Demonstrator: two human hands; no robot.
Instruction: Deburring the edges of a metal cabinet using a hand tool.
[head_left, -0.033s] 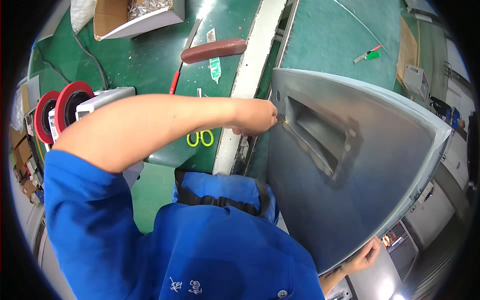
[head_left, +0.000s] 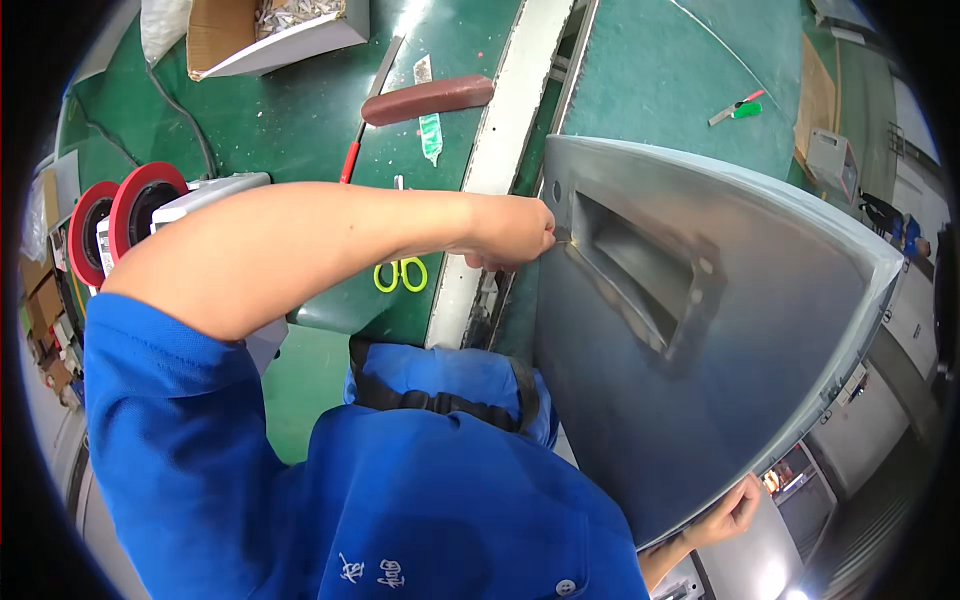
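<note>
A large grey panel [head_left: 700, 400] leans tilted in front of me, with a long rectangular recess [head_left: 640, 270] and a small round hole near its upper left corner. My left hand [head_left: 512, 232] is closed in a pinch at the left end of that recess. A thin, light tip pokes from its fingers toward the recess corner; the rest is hidden. Down at the panel's lower right edge, my right hand [head_left: 730, 512] curls its fingers around the rim. Part of that forearm disappears behind the panel.
On the green table lie yellow-handled scissors [head_left: 401, 274], a brown-red bar [head_left: 428, 100], a red-handled file [head_left: 352, 160] and a green-and-white strip [head_left: 430, 137]. Red reels [head_left: 150, 205] stand left, below an open carton [head_left: 290, 50]. A small red-green tool [head_left: 737, 108] lies beyond the panel.
My left elbow and upper forearm have shifted very slightly upward. The left fingers stay at the recess corner, and the panel and right hand are unmoved.
</note>
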